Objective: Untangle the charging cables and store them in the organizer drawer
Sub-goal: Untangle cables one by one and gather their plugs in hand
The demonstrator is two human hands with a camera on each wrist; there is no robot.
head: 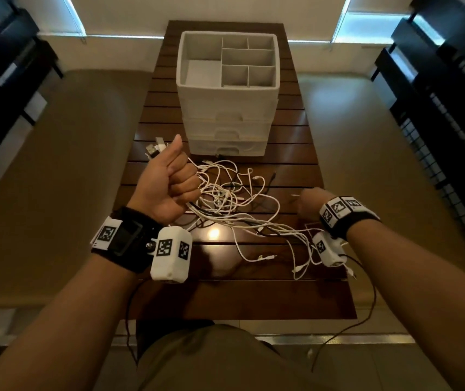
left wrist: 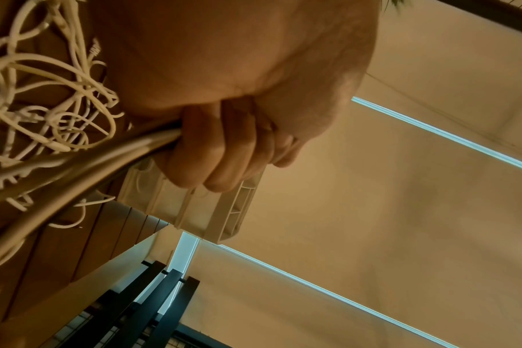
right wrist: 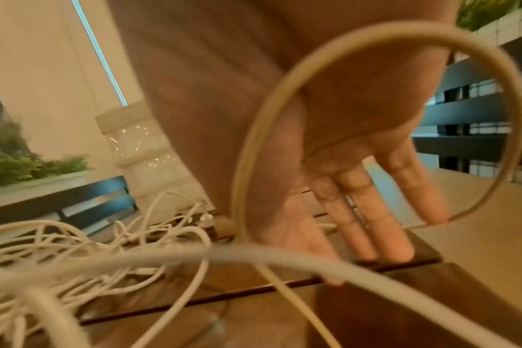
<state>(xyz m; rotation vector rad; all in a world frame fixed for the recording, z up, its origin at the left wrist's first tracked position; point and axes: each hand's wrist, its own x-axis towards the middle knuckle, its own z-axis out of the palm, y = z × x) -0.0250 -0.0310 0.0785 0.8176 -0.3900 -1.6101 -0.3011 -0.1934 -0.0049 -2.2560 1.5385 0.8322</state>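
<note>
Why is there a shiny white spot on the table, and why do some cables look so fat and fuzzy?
Head view: the spot is lamp glare on the glossy wooden table, under the tangled cables. Right wrist view: a cable loop sits very near the lens, so it looks thick and blurred. Left wrist view: the nearest held cables are soft too.

A long dark brown table of wooden slats (head: 296,153) carries the things. At its far part stands a white plastic organizer with three closed drawers and an open top tray of compartments (head: 227,88). In front of it, on the slats, lies a tangled heap of thin white charging cables (head: 234,198), with perhaps one or two black cables among them. Some loose ends reach the near right part.
</note>
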